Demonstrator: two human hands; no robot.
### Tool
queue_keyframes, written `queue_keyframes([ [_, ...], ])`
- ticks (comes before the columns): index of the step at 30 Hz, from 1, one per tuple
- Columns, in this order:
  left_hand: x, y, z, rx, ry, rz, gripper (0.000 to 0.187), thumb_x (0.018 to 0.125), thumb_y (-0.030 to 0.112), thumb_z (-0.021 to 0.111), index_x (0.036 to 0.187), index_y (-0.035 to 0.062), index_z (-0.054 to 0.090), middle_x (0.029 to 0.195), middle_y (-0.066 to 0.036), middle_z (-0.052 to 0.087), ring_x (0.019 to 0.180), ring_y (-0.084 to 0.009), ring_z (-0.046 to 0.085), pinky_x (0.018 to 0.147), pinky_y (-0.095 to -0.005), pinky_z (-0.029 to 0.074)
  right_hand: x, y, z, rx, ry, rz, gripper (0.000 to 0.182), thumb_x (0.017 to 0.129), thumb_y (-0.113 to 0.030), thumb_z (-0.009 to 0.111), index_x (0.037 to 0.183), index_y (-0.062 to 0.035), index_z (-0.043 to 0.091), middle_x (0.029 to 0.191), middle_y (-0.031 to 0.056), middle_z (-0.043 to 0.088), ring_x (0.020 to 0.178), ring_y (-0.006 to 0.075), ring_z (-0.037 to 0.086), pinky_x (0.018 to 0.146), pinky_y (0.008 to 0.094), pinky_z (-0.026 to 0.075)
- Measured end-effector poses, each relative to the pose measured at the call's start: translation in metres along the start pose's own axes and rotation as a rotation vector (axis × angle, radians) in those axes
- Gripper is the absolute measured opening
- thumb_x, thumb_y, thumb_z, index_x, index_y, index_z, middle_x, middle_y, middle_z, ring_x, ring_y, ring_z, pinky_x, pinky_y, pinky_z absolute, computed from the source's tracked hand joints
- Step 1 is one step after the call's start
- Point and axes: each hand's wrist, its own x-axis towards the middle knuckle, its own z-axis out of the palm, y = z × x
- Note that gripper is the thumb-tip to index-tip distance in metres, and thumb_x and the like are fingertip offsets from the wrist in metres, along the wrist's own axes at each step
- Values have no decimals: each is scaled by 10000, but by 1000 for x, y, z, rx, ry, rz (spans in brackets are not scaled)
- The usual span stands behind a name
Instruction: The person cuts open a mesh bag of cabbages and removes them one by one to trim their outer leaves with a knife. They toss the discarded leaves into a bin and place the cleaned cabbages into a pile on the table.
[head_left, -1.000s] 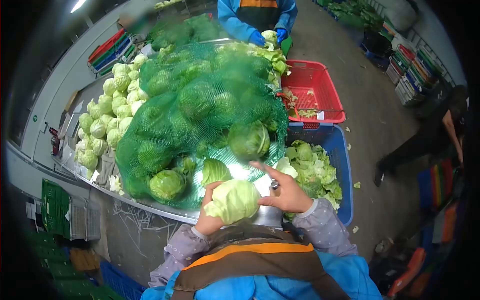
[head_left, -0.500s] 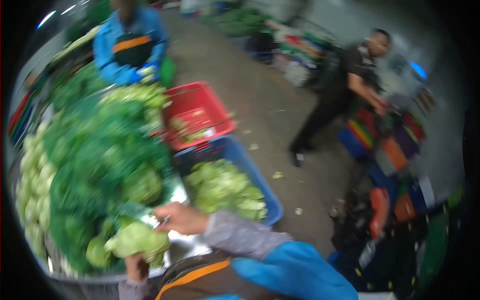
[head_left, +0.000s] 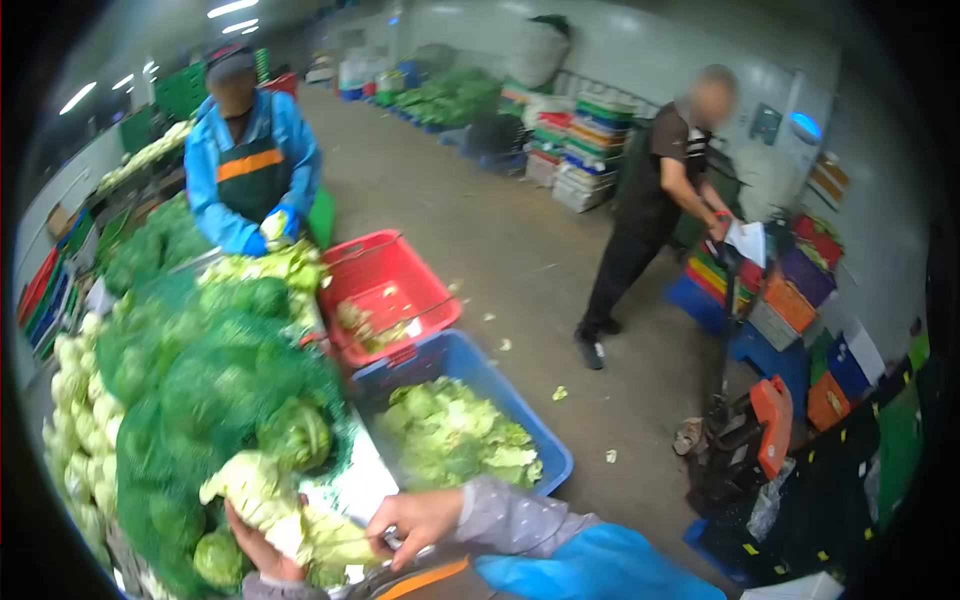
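Observation:
My left hand (head_left: 262, 548) cups a pale green cabbage (head_left: 248, 492) from below at the near edge of the table. Loose outer leaves (head_left: 338, 540) spread from the cabbage toward my right hand (head_left: 418, 522). That hand is closed around a small shiny metal tool (head_left: 392, 537), mostly hidden by my fingers, just right of the leaves. Beyond the cabbage, green mesh sacks (head_left: 225, 385) of cabbages cover the table. One green cabbage (head_left: 294, 435) lies at the sacks' right side, and another (head_left: 218, 558) is left of my left hand.
A blue crate (head_left: 545, 440) of leaves and a red crate (head_left: 440, 285) with scraps stand right of the table. Across it, a person in blue (head_left: 245, 165) holds a pale vegetable. Another person (head_left: 650, 190) stands by a pallet jack (head_left: 770, 425). Trimmed cabbages (head_left: 85, 410) line the left.
The view has tilted upward and steadied. My right hand has moved from over the cabbage to its right side. The cabbage's leaves now spread rightward. The standing person's hands are now near white papers.

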Motion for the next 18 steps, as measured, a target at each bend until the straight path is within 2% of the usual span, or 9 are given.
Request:
queue_keyframes([
  [2,1,10,2,-157,130,-192,589,850,550,523,1268,137,495,1225,-83,555,1014,-281,578,847,-472,504,-6,21,0,-42,-107,-88,242,696,-153,765,799,-10,599,706,62,594,652,152,537,602,306,442],
  [5,12,9,1,-305,-62,-133,602,843,549,545,1267,124,494,1209,-101,561,1016,-278,575,854,-449,515,-11,-4,-4,-22,-235,73,205,736,-133,755,846,-14,630,754,66,609,694,147,555,636,297,449],
  [7,16,14,-9,-559,-316,-446,647,837,607,501,1273,129,480,1199,-104,564,989,-270,578,723,-400,517,-12,-8,-17,-9,22,-49,249,690,-109,780,896,-21,669,748,30,609,699,118,561,635,294,444],
  [8,10,13,-3,-454,-209,-402,666,834,640,473,1279,145,478,1197,-88,566,995,-254,571,667,-375,500,-19,16,-27,53,182,-53,330,652,-71,774,959,-22,665,753,24,611,590,84,533,530,250,413],
  [9,10,8,-13,-246,-164,-373,691,833,676,428,1294,163,470,1190,-74,575,1011,-247,564,655,-388,491,-21,7,-26,441,433,195,470,630,-67,767,1077,-25,627,752,32,616,471,45,460,402,195,321],
  [11,-1,5,-5,-250,-266,-558,802,804,772,304,1286,152,468,1119,-92,614,890,-260,646,505,-339,535,8,8,-26,623,582,91,825,628,-77,748,1361,-58,369,1195,180,563,438,22,446,319,183,304],
  [13,-8,-3,-12,-109,-242,-634,832,792,789,291,1287,143,463,1087,-124,621,802,-277,668,471,-319,555,32,25,-18,719,492,76,959,607,-94,779,1417,-86,266,1351,207,436,435,15,446,320,175,325],
  [15,-9,-6,-34,-46,-295,-766,837,817,757,299,1380,139,336,1234,-167,542,973,-389,621,541,-438,586,54,48,-2,599,396,-51,1066,564,-169,869,1413,-27,241,1326,147,467,982,174,602,824,290,509],
  [18,-33,19,-15,-179,-107,-652,838,825,749,302,1392,132,314,1248,-178,531,1016,-407,598,727,-539,553,69,49,14,575,358,-48,1071,560,-188,881,1403,0,248,1324,128,467,1189,220,488,999,347,402],
])
